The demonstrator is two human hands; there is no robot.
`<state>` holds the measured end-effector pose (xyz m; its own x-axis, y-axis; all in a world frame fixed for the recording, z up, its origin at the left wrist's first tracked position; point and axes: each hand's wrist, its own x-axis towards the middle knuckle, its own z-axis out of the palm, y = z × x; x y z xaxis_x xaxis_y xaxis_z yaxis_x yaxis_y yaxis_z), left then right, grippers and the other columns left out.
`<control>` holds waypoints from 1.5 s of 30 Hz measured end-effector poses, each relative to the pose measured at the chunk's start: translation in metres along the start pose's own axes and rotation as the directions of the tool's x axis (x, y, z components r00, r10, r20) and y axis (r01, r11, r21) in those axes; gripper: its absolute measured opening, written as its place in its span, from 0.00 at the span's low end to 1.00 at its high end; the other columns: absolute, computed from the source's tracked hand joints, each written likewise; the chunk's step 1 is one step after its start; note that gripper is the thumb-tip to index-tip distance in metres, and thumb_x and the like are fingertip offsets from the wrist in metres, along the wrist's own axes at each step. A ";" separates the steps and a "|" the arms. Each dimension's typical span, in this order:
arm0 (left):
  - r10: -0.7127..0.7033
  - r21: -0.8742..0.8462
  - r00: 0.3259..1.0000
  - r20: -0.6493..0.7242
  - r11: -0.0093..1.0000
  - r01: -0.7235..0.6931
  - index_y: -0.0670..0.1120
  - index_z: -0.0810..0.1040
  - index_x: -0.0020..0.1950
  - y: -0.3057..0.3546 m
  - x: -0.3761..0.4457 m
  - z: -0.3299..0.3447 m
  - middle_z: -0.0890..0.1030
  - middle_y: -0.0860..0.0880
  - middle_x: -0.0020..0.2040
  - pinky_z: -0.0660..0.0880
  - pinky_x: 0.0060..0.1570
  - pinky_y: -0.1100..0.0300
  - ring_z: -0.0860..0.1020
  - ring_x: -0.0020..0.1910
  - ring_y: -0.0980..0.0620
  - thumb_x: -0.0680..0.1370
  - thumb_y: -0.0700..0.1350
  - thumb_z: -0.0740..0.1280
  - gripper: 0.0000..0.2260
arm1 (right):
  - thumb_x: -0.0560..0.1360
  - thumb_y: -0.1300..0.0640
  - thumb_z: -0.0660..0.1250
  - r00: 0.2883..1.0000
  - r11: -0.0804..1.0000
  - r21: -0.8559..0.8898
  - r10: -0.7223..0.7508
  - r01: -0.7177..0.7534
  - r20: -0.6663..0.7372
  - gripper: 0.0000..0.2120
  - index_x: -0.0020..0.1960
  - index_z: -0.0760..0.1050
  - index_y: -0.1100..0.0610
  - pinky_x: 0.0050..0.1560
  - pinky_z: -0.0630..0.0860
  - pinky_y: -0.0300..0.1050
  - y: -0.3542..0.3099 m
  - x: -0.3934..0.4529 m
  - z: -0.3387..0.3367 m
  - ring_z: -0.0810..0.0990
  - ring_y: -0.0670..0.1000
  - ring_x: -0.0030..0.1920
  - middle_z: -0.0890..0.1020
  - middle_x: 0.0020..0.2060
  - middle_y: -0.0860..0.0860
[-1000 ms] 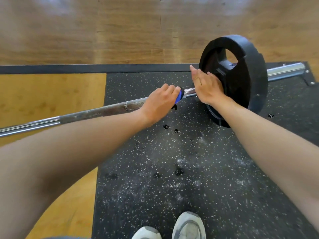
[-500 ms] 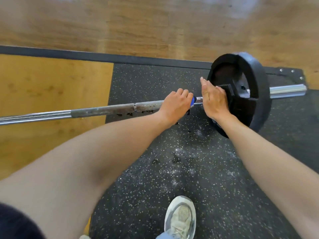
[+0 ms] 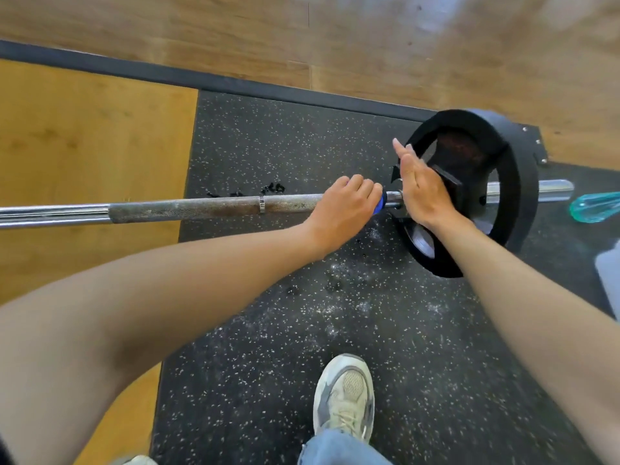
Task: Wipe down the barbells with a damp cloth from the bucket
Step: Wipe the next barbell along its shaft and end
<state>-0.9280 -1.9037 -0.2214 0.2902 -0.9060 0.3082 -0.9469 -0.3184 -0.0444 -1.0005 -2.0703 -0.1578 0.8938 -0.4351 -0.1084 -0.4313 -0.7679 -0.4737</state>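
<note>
Blue cloth [image 3: 378, 205]; black plate [image 3: 516, 182]; white-speckled black mat [image 3: 419, 347]; teal bottle [image 3: 597, 207].

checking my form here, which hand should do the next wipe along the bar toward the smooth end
Left. The left hand already grips the blue cloth around the barbell, with bare shaft running leftward. The right hand lies flat against the weight plate, bracing it, and holds no cloth.

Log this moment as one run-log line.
left hand grips blue cloth on barbell | right hand flat against plate | wiping near collar
</note>
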 end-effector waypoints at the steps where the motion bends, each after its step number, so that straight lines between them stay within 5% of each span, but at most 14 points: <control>1: 0.005 0.032 0.999 -0.048 0.999 -0.003 0.44 0.78 0.55 0.004 -0.002 0.003 0.77 0.50 0.42 0.74 0.41 0.57 0.75 0.40 0.49 0.79 0.33 0.45 0.22 | 0.85 0.40 0.40 0.999 0.999 -0.016 0.033 -0.033 0.010 0.26 0.81 0.57 0.42 0.79 0.53 0.55 0.003 -0.002 0.004 0.55 0.55 0.81 0.60 0.80 0.53; 3: 0.026 0.055 0.995 -0.099 0.998 -0.021 0.44 0.77 0.56 0.009 -0.002 -0.002 0.78 0.49 0.44 0.76 0.45 0.56 0.76 0.42 0.49 0.77 0.34 0.44 0.23 | 0.84 0.37 0.38 0.995 0.993 -0.059 0.102 -0.101 0.021 0.26 0.80 0.56 0.38 0.79 0.53 0.58 0.008 -0.008 0.007 0.55 0.58 0.81 0.60 0.81 0.52; 7: 0.131 -0.027 0.990 -0.041 0.991 -0.133 0.46 0.77 0.50 0.026 0.007 -0.006 0.79 0.51 0.43 0.74 0.40 0.60 0.76 0.40 0.52 0.76 0.38 0.62 0.07 | 0.84 0.38 0.36 0.988 0.986 -0.087 0.147 -0.143 0.041 0.27 0.80 0.56 0.37 0.79 0.51 0.59 0.009 -0.023 0.007 0.52 0.59 0.81 0.59 0.81 0.52; 10: 0.103 -0.076 0.992 0.079 0.992 -0.097 0.48 0.78 0.48 0.032 0.008 -0.014 0.79 0.52 0.40 0.70 0.36 0.61 0.76 0.38 0.53 0.75 0.39 0.59 0.10 | 0.82 0.35 0.34 0.983 0.981 -0.087 0.177 -0.171 0.057 0.30 0.80 0.58 0.38 0.80 0.48 0.57 0.010 -0.030 0.009 0.51 0.57 0.81 0.59 0.81 0.53; 15: 0.044 -0.115 0.979 0.198 0.993 -0.021 0.41 0.73 0.62 0.035 0.006 -0.040 0.78 0.45 0.56 0.70 0.45 0.56 0.77 0.53 0.47 0.82 0.37 0.58 0.10 | 0.82 0.36 0.34 0.975 0.979 -0.074 0.199 -0.192 0.103 0.31 0.81 0.56 0.41 0.81 0.46 0.53 0.005 -0.043 0.003 0.53 0.52 0.81 0.61 0.80 0.54; 20: -0.008 -0.179 0.987 0.162 0.983 0.037 0.46 0.78 0.52 0.049 0.009 -0.030 0.81 0.50 0.45 0.72 0.38 0.59 0.79 0.43 0.51 0.78 0.44 0.70 0.04 | 0.82 0.36 0.33 0.988 0.988 -0.001 0.155 -0.155 0.021 0.31 0.82 0.53 0.41 0.79 0.53 0.56 0.006 -0.052 0.007 0.62 0.55 0.78 0.68 0.77 0.52; 24: -0.015 -0.165 0.986 0.165 0.985 0.043 0.48 0.77 0.49 0.063 -0.002 -0.024 0.79 0.51 0.41 0.70 0.37 0.59 0.77 0.39 0.52 0.78 0.40 0.61 0.06 | 0.82 0.36 0.35 0.993 0.992 0.045 0.121 -0.120 -0.013 0.29 0.81 0.53 0.38 0.72 0.65 0.61 0.010 -0.061 0.007 0.72 0.57 0.71 0.76 0.70 0.56; 28: -0.095 -0.056 0.995 0.018 0.994 0.096 0.42 0.76 0.60 0.049 -0.042 -0.028 0.78 0.48 0.47 0.75 0.43 0.56 0.76 0.44 0.48 0.76 0.34 0.49 0.20 | 0.81 0.32 0.35 0.996 0.995 0.046 0.092 -0.093 0.017 0.30 0.80 0.51 0.36 0.74 0.64 0.61 0.016 -0.073 0.008 0.71 0.57 0.73 0.67 0.77 0.51; 32: -0.172 -0.098 0.985 -0.009 0.980 0.170 0.44 0.79 0.50 0.073 -0.046 -0.033 0.79 0.48 0.42 0.74 0.39 0.56 0.77 0.40 0.47 0.76 0.35 0.53 0.15 | 0.83 0.36 0.37 0.997 0.996 0.084 0.044 -0.039 -0.056 0.30 0.81 0.56 0.43 0.76 0.62 0.58 0.014 -0.096 0.011 0.70 0.54 0.74 0.64 0.79 0.48; 36: -0.041 -0.158 0.998 0.052 0.986 0.049 0.46 0.77 0.47 0.101 -0.032 -0.037 0.79 0.50 0.40 0.73 0.38 0.57 0.77 0.39 0.50 0.75 0.38 0.67 0.04 | 0.81 0.35 0.35 0.995 0.992 0.089 0.089 -0.086 -0.033 0.32 0.81 0.55 0.41 0.76 0.59 0.60 0.019 -0.118 0.011 0.69 0.56 0.75 0.63 0.79 0.51; 39: -0.060 -0.182 0.994 0.092 0.980 0.076 0.45 0.76 0.52 0.107 -0.048 -0.041 0.78 0.50 0.43 0.72 0.39 0.57 0.75 0.40 0.50 0.76 0.37 0.61 0.08 | 0.81 0.31 0.35 0.988 0.989 0.062 0.132 -0.137 0.083 0.30 0.80 0.50 0.35 0.78 0.58 0.59 0.019 -0.125 0.002 0.64 0.54 0.78 0.61 0.80 0.48; 45: -0.127 -0.157 0.992 -0.015 0.980 0.123 0.42 0.76 0.59 0.110 -0.082 -0.040 0.78 0.47 0.47 0.75 0.45 0.53 0.76 0.45 0.46 0.76 0.34 0.55 0.16 | 0.85 0.38 0.38 0.983 0.991 0.010 0.132 -0.135 0.125 0.25 0.81 0.54 0.37 0.78 0.50 0.56 0.010 -0.119 0.001 0.53 0.56 0.81 0.55 0.82 0.49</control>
<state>-1.0613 -1.8534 -0.2137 0.4058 -0.8539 0.3258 -0.9139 -0.3794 0.1440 -1.1107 -2.0258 -0.1502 0.8371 -0.4707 -0.2787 -0.5465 -0.6976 -0.4633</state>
